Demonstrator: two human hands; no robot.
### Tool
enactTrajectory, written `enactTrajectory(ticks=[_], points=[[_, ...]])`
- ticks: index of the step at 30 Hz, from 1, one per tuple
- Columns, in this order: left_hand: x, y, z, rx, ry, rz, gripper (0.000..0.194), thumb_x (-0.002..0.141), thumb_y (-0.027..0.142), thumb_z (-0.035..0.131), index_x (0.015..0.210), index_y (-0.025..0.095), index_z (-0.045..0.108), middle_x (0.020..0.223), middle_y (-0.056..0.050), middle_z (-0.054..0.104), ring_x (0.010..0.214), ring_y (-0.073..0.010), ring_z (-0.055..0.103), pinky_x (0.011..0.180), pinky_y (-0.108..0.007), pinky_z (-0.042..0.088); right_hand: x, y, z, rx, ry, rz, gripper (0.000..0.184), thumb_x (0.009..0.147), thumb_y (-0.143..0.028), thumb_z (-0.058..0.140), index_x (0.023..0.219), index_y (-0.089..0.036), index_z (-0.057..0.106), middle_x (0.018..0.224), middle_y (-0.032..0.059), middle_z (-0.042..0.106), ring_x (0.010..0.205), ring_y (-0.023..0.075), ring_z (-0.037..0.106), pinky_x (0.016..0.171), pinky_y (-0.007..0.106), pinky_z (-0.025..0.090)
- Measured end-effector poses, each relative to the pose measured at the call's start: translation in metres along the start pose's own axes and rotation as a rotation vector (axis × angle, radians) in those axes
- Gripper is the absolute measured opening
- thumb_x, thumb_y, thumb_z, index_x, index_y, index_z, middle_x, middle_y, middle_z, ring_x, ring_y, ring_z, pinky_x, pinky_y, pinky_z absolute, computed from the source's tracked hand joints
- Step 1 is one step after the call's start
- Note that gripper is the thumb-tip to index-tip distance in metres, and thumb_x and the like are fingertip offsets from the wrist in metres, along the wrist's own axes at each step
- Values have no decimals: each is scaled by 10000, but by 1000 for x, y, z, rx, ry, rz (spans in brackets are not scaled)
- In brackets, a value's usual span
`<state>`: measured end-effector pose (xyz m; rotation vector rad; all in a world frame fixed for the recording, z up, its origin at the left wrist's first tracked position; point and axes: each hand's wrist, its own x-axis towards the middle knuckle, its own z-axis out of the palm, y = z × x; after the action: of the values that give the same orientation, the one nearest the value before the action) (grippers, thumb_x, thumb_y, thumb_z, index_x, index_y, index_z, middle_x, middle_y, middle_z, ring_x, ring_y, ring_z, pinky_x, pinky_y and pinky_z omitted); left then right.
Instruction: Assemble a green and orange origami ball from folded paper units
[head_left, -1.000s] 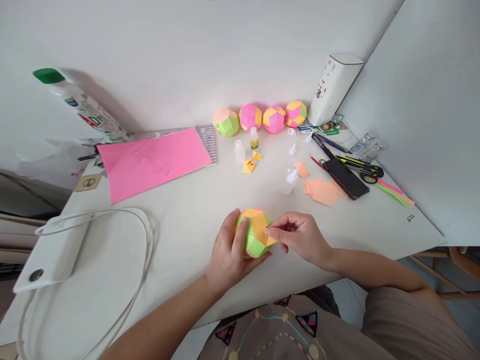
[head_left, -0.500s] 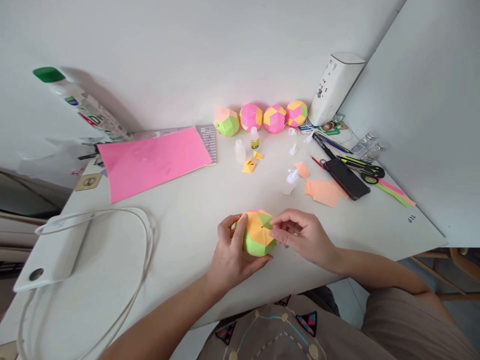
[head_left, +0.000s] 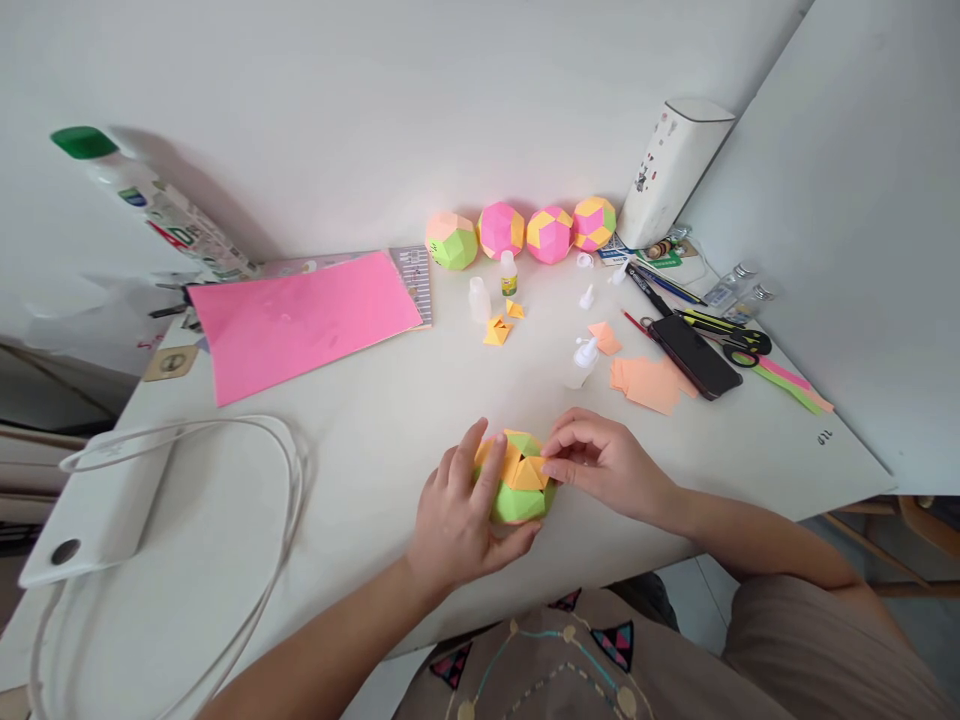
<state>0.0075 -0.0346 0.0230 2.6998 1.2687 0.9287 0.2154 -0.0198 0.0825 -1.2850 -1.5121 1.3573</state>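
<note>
A paper ball (head_left: 519,484) made of orange and green folded pieces rests near the table's front edge. My left hand (head_left: 456,515) cups its left side, fingers curled round it. My right hand (head_left: 600,462) comes from the right and pinches an orange flap on the ball's upper right with thumb and forefinger.
Along the back wall stand several finished paper balls (head_left: 525,232) and a white device (head_left: 667,170). A pink sheet (head_left: 300,318) lies at the left, glue bottles (head_left: 582,360) and orange paper squares (head_left: 646,382) at centre right, and a phone (head_left: 694,355), scissors and pens farther right. A white lamp base (head_left: 97,505) with cable sits front left.
The ball has been turned and lowered toward the table. My right fingers shifted from its side to an orange flap on top. My left fingers spread higher over the ball.
</note>
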Motion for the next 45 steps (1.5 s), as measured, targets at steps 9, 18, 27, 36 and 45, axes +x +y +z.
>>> enactTrajectory(ticks=[9, 18, 27, 36, 45], points=[[1, 3, -7, -85, -4, 39, 864, 735, 624, 633, 1372, 110, 357, 1173, -212, 575, 1077, -394, 561, 840, -534, 518, -2, -5, -9, -177, -145, -163, 66, 774, -199, 707, 837, -178, 705, 896, 33, 583, 740, 117, 594, 628, 241, 538], [0, 6, 0, -215, 59, 130, 832, 802, 507, 645, 1413, 68, 290, 1282, -276, 488, 1192, -363, 518, 912, -502, 530, -10, -3, -12, -380, -131, -391, 82, 872, -189, 628, 885, -183, 708, 868, 60, 689, 748, 142, 653, 648, 264, 552], [-3, 8, 0, -120, 78, 160, 878, 775, 583, 637, 1396, 50, 320, 1246, -282, 485, 1125, -397, 522, 836, -524, 534, -14, -6, -8, -383, -100, -362, 66, 868, -155, 623, 880, -173, 686, 844, 53, 685, 700, 121, 637, 637, 248, 562], [-2, 9, -7, -7, 49, 204, 749, 777, 626, 569, 1288, 88, 469, 1181, -250, 560, 1059, -388, 574, 756, -473, 539, -14, 3, -6, -358, -114, -407, 84, 875, -155, 614, 846, -180, 688, 840, 50, 653, 706, 125, 639, 633, 250, 568], [0, 12, -10, 17, 55, 203, 688, 773, 614, 593, 1190, 71, 524, 1130, -252, 563, 1037, -391, 584, 732, -472, 546, -21, 4, -4, -377, -78, -489, 142, 891, -100, 562, 866, -174, 679, 821, 56, 650, 705, 118, 626, 615, 233, 557]])
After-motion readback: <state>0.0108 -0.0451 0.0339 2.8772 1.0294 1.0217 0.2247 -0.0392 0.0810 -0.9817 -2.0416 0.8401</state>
